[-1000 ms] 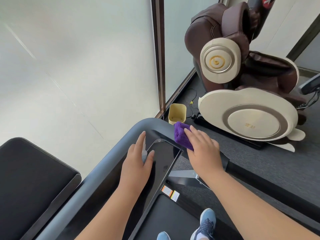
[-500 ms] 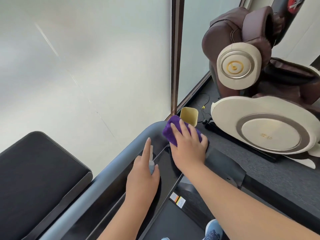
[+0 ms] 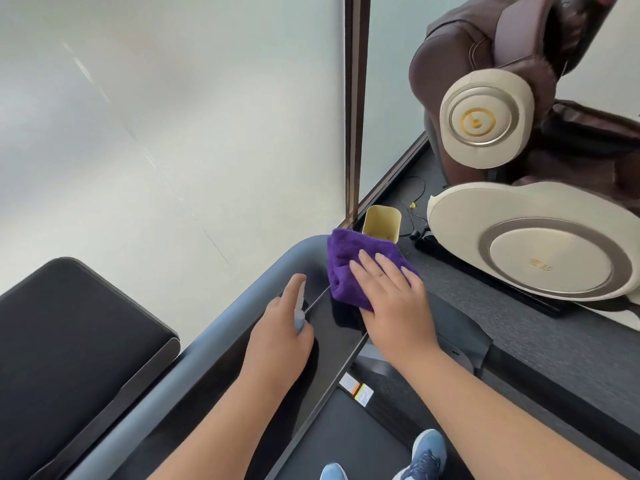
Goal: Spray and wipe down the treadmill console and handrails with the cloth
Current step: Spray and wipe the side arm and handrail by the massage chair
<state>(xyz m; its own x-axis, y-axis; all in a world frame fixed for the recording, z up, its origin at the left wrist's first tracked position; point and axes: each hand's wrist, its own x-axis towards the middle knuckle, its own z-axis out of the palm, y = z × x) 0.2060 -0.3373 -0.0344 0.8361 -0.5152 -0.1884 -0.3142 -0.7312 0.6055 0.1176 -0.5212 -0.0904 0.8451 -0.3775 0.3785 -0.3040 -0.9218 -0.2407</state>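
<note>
A: where's the purple cloth [image 3: 349,261]?
B: bunched up on the far right corner of the glossy black console [image 3: 332,327], spilling onto the grey handrail [image 3: 304,252].
A: and the spray bottle [image 3: 299,311]?
B: small, pale blue, upright over the console's left edge.

Under your right palm: fuzzy purple terry cloth [image 3: 349,261]. Glossy black glass-like console panel [image 3: 332,323]. Matt grey plastic console rim [image 3: 221,344]. Brown leather massage chair [image 3: 450,53].
</note>
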